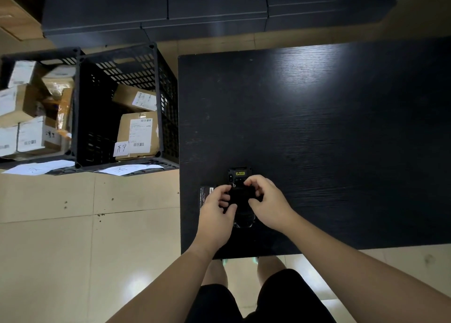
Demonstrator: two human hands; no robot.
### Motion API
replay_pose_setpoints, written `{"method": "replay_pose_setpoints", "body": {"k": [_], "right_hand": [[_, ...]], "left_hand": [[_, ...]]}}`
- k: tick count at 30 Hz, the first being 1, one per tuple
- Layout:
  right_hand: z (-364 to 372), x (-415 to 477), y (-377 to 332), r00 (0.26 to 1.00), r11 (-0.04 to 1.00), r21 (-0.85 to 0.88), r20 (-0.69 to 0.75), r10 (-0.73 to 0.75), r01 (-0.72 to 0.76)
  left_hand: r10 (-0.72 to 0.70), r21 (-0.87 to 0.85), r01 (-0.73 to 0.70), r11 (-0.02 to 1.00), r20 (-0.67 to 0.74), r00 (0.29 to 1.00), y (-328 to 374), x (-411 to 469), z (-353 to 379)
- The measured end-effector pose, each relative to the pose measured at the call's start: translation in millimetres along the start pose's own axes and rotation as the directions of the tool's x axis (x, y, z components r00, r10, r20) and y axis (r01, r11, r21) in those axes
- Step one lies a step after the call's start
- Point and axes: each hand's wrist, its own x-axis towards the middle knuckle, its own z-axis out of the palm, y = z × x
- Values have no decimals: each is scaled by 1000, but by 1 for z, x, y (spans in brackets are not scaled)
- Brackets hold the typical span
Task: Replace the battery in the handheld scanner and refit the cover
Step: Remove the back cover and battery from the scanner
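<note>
Far left, on the tiled floor [73, 237]: a black slotted crate [39, 56] packed with labelled cardboard parcels [26, 107]. Beside it, touching, a second black crate [127, 61] holding two brown boxes with white shipping labels [139, 134]; loose paper sheets with handwritten marks lie over the near rims of both crates [129, 168]. Right of the crates: a dark wood-grain table [317, 127], bare over most of its top. At the near left part of the table lies a flat black battery [206, 193] with white printed text, flat on the surface, partly covered by the left hand [216, 212]. Left hand: fingers curled, tips pressed against the left edge of the handheld scanner [240, 193]. Scanner lies back side up on the table, long axis running away from the person, yellow label and a small screw visible at its far end. Right hand [266, 200]: fingers bent, thumb and fingertips pinching at a dark cover [244, 192] over the scanner's middle; whether the cover is seated cannot be told, hands hide its edges. Both forearms are bare. Below the table edge: dark shorts, bare legs.
</note>
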Motion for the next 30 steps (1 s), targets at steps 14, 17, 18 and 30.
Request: {"method": "replay_pose_setpoints", "body": {"k": [14,17,18,30], "right_hand": [[-7,-7,7,957,931,351,-223,184,-97],[-23,-10,13,940,935,335,-265,216,-121],[-31,-11,17,931,935,329,-281,234,-136],[-87,-14,57,894,960,108,-350,280,-259]], "left_hand": [[-69,-180,52,982,-87,994,14,2,8],[-69,-203,57,978,-53,996,25,0,23],[-63,-199,54,979,-39,997,29,-1,31],[-26,103,14,995,122,992,51,4,113]]}}
